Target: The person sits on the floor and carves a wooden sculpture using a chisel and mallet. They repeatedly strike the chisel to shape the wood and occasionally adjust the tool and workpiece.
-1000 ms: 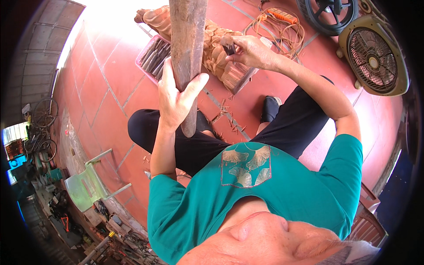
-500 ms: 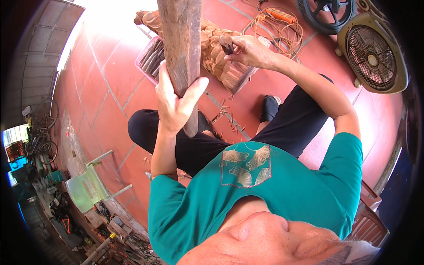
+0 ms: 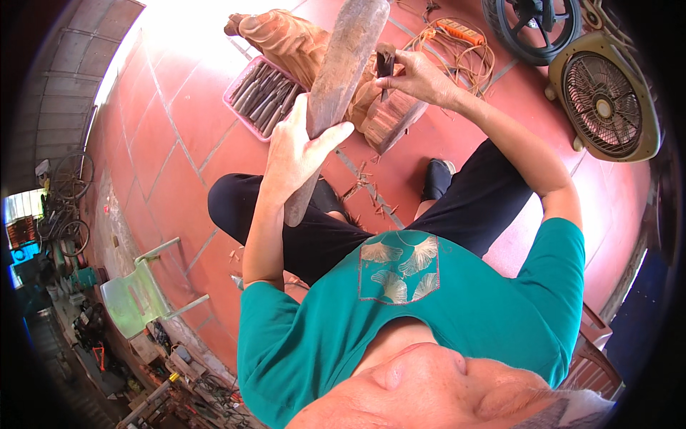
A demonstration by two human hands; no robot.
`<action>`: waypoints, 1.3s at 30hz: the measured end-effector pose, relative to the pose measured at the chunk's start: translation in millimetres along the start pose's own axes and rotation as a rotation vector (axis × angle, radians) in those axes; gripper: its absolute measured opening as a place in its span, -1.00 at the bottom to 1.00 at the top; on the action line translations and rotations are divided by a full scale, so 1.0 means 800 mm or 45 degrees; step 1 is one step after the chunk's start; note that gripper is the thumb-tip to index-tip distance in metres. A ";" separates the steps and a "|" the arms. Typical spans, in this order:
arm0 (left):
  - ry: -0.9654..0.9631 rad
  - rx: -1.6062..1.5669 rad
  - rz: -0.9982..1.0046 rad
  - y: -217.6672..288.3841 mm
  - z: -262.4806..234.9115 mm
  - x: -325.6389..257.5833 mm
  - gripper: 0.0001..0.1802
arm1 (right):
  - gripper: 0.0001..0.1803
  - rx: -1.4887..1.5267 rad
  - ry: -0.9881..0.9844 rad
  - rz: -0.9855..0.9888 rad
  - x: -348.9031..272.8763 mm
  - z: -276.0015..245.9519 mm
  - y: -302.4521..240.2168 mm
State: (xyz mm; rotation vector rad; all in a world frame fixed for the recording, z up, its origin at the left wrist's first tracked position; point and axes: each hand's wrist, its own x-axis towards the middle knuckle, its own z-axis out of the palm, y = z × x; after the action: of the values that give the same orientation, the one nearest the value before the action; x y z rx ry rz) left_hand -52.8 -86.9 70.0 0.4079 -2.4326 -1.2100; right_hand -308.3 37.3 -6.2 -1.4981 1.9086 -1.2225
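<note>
- left hand [image 3: 296,154] wrapped around a long wooden mallet [image 3: 336,86], raised
- right hand [image 3: 418,75] pinching a dark chisel [image 3: 384,66] against the wood carving [image 3: 343,86] beneath
- pink tray [image 3: 236,107] of chisels left of both hands

Left hand [image 3: 300,154] gripping, forearm raised upright; right hand [image 3: 418,79] pinching closed, arm reaching forward, elbow bent.

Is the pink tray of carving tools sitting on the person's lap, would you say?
No, the pink tray lies on the red tiled floor beside the wooden carving.
</note>
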 end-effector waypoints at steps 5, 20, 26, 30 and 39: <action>0.000 -0.091 -0.107 0.009 -0.004 0.000 -0.43 | -0.44 -0.270 -0.034 -0.161 -0.006 0.009 -0.019; 0.246 -0.514 -0.070 0.019 -0.008 -0.012 -0.46 | -0.47 -0.246 -0.080 -0.311 -0.009 0.009 -0.030; 0.253 -0.238 0.061 0.018 0.007 -0.009 -0.47 | -0.56 -0.362 -0.083 -0.424 -0.002 0.013 -0.019; -0.143 0.230 -0.062 0.006 0.003 -0.003 -0.40 | -0.66 -0.377 -0.068 -0.417 -0.006 0.011 -0.028; 0.138 -0.283 -0.067 0.033 -0.007 -0.013 -0.42 | -0.55 -0.291 -0.024 -0.437 -0.008 0.015 -0.024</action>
State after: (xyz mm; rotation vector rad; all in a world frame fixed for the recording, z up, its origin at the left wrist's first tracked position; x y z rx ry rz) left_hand -43.2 -70.9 92.3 0.4604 -2.1801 -1.4243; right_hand -286.4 38.2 2.7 -2.0160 1.8830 -1.1494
